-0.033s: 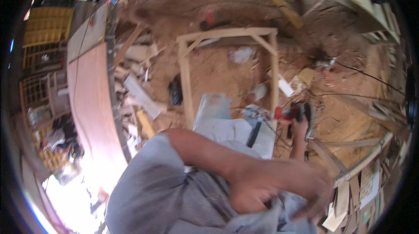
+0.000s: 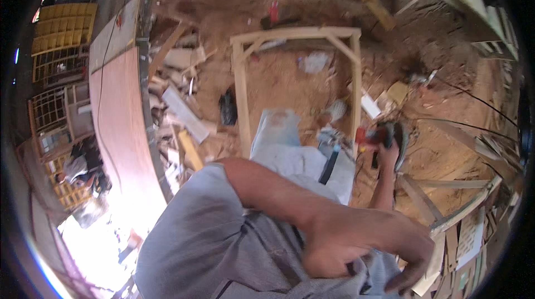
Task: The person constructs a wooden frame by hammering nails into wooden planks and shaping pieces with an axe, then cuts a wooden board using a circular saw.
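My right hand [image 2: 388,157] reaches down at the right and grips a red and black power tool [image 2: 379,134] just beside the right post of a wooden frame [image 2: 242,95]. The frame lies flat on the sawdust floor. My left arm crosses my body, and my left hand [image 2: 356,240] is low in the picture, fingers curled into the folds of my grey shirt [image 2: 212,243]. My light trouser leg [image 2: 278,132] extends toward the frame, with a dark strap-like item [image 2: 329,165] lying on it.
A long reddish board [image 2: 120,132] runs down the left. Wood offcuts [image 2: 181,112] are piled beside it and a dark object [image 2: 227,107] lies by the frame's left post. Planks and scraps [image 2: 446,215] lie at the right, with cables [image 2: 473,126] over the sawdust. Yellow lattice frames [image 2: 58,37] stand far left.
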{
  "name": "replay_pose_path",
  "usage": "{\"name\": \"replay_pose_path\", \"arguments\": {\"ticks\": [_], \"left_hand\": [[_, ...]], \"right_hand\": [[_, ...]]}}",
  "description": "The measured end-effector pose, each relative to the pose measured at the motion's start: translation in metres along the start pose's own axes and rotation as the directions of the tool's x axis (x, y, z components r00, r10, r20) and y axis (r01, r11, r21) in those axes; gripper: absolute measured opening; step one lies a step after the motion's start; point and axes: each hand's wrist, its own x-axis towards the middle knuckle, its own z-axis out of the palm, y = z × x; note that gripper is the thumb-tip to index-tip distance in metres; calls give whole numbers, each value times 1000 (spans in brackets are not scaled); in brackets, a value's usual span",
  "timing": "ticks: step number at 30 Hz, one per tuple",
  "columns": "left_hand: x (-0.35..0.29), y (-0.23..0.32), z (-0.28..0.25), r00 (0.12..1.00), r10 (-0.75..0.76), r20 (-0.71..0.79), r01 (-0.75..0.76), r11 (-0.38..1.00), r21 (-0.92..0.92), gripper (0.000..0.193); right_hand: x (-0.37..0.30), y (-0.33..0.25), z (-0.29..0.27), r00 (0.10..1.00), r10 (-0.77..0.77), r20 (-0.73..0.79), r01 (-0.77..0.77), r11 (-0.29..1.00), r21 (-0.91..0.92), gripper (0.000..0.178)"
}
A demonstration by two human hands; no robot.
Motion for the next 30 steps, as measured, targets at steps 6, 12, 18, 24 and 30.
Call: {"name": "replay_pose_path", "arguments": {"ticks": [6, 12, 18, 24, 30], "left_hand": [[31, -69, -83, 1000, -14, -21, 6, 938, -346, 77], [16, -78, -217, 837, -536, 111, 390, 442, -808, 78], [-55, -63, -423, 693, -664, 283, 699, 714, -36, 84], [-165, -175, -593, 303, -771, -559, 924, 382, -26, 68], [-131, -281, -720, 309, -423, -852, 899, 422, 117, 58]], "right_hand": [[104, -69, 38, 996, -65, 57, 67, 997, -43, 50], [208, -56, 111, 998, 15, 54, -11, 997, -70, 58], [311, -81, 194, 995, 81, 60, -72, 989, -131, 65], [427, -75, 252, 994, 50, 95, -12, 931, -364, 73], [472, -67, 296, 909, -402, 109, 388, 722, -573, 60]]}}
